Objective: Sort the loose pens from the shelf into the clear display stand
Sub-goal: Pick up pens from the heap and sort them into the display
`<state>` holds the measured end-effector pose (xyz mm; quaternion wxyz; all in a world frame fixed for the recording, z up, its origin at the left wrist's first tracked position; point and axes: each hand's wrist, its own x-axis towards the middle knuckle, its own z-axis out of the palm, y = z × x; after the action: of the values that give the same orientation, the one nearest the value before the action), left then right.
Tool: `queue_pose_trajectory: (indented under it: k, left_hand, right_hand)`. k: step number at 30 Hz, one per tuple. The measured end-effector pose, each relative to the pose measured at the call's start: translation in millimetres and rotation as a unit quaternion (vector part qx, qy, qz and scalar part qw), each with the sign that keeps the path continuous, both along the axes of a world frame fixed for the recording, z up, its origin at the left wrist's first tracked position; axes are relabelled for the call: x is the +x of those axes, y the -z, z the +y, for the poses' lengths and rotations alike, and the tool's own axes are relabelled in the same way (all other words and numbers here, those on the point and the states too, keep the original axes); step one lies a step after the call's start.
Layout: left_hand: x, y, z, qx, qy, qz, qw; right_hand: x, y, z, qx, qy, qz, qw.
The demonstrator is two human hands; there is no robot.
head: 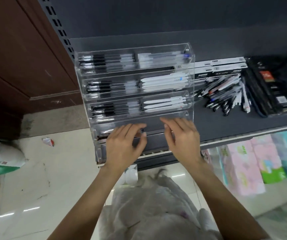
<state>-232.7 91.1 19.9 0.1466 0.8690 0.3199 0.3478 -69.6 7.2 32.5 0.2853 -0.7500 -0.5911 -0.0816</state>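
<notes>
Two hands, the left hand [122, 149] and right hand [182, 141], hover with relaxed, released fingers over the lowest front tiers of a clear display stand [134, 84] at the shelf [234, 123] edge, loose pens [225, 94] piled to its right, labels blurred.

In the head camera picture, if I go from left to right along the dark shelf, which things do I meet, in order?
Clear display stand → pile of loose pens → dark boxes standing at the right end.
</notes>
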Motion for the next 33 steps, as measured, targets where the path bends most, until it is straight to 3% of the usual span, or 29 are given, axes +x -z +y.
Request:
queue_pose_trajectory:
  k: [6, 9, 11, 15, 17, 20, 25, 29, 33]
  left_hand:
    - [90, -29, -31, -0.038, 0.176, -0.028, 0.983]
    - [150, -36, -52, -0.101, 0.230, 0.032, 0.968]
    - [197, -30, -58, -0.148, 0.210, 0.103, 0.961]
    - [278, 6, -42, -0.243, 0.088, 0.142, 0.955]
    - [306, 22, -26, -0.261, 0.029, 0.133, 0.956]
    - [340, 38, -4, -0.270, -0.025, 0.201, 0.941]
    - [365, 52, 24, -0.364, -0.057, 0.253, 0.895]
    - [376, 51, 30, -0.324, -0.052, 0.353, 0.876]
    - [383, 51, 37, -0.320, -0.020, 0.384, 0.866]
  right_hand:
    - [94, 6, -78, -0.017, 0.168, 0.059, 0.984]
    - [150, 26, -108, -0.073, 0.229, 0.089, 0.967]
    - [183, 40, -120, -0.117, 0.241, 0.110, 0.957]
    - [238, 58, -121, -0.155, 0.173, 0.140, 0.963]
    - [257, 61, -111, -0.176, 0.124, 0.140, 0.967]
    - [283, 65, -94, -0.225, 0.068, 0.130, 0.963]
    - [305, 72, -74, -0.297, -0.003, 0.092, 0.950]
    - [311, 74, -69, -0.303, -0.007, 0.096, 0.948]
    - [313, 78, -67, -0.296, -0.011, 0.092, 0.950]
